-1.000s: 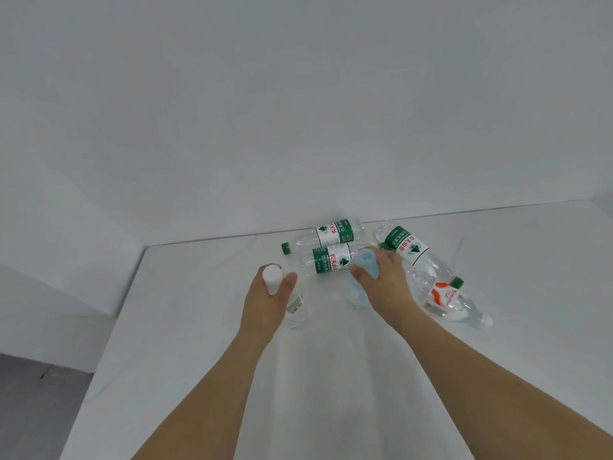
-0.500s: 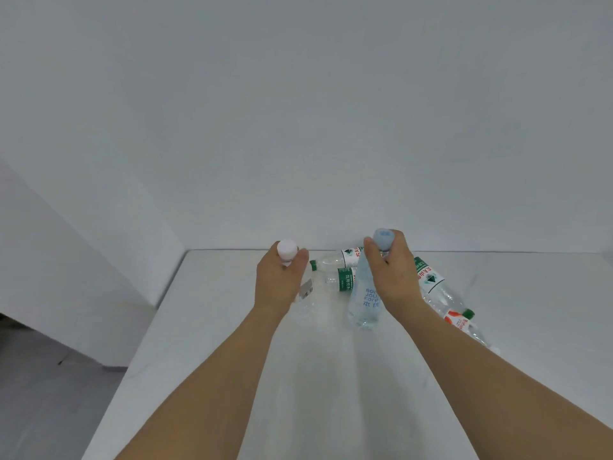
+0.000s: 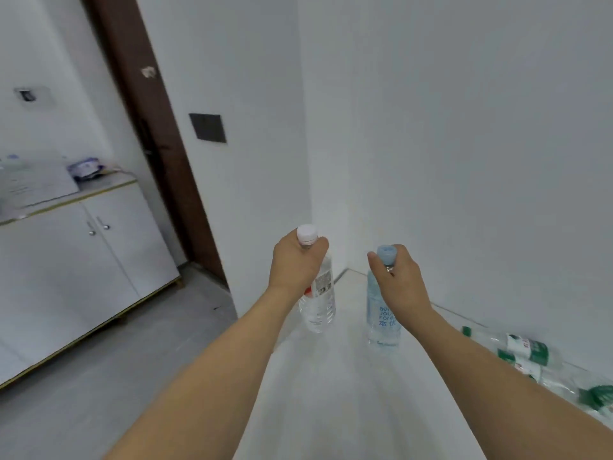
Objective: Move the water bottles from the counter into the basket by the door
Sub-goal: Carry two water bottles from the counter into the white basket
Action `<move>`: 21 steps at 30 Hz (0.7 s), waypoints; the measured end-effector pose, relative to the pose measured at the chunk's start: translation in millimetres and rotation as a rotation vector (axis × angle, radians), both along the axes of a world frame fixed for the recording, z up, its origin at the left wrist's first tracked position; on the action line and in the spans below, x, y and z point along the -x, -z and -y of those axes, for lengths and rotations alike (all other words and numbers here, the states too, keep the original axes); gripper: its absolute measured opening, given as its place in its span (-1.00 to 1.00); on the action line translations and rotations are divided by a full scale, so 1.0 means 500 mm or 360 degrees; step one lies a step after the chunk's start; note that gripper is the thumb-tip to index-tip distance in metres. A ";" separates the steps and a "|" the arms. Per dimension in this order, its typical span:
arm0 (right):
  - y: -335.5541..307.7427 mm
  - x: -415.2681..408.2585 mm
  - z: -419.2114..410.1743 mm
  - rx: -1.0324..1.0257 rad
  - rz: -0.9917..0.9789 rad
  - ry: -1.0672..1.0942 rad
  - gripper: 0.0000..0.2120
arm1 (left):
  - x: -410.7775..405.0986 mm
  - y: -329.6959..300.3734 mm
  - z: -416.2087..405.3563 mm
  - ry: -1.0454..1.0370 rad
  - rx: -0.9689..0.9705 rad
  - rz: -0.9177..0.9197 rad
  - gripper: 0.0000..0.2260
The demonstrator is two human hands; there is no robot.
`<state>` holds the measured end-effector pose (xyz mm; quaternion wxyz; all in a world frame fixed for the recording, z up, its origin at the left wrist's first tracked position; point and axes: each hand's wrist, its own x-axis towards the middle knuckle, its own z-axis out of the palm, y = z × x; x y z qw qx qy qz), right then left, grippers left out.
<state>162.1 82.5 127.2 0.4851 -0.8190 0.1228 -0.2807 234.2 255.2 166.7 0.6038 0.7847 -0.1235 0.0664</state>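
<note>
Two bottles held by the neck, one in each hand, above the white counter (image 3: pixel 331 410)

The left hand (image 3: pixel 293 263) is curled round the neck of a clear bottle with a white cap (image 3: pixel 318 303); the cap pokes out above the fist and the body hangs below it, long axis close to upright, base tipped slightly to the right and down toward the counter's far left edge. The right hand (image 3: pixel 399 278) grips the neck of a pale blue bottle with a blue cap (image 3: pixel 381 317) the same way, cap up above the fingers, body hanging straight below, base just over the counter. Whether either base touches the surface cannot be told. Near right, green-labelled bottles (image 3: pixel 524 351) lie on their sides on the counter. Far left stands a white cabinet (image 3: pixel 83 260) beside a dark door frame (image 3: pixel 146 127)
</note>
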 end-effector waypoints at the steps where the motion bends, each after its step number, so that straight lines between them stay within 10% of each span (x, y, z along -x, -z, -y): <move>1: -0.010 -0.026 -0.047 0.0001 0.0004 -0.0099 -0.78 | 0.000 -0.009 -0.054 -0.0085 -0.0014 0.0022 -0.74; 12: -0.094 -0.158 -0.643 -0.0054 0.0076 -0.1151 -0.78 | 0.132 -0.063 -0.660 -0.1156 -0.0108 0.0039 -0.72; 21: -0.115 -0.169 -0.881 0.0005 0.0016 -0.1567 -0.73 | 0.166 -0.071 -0.852 -0.1509 -0.0137 0.0086 -0.79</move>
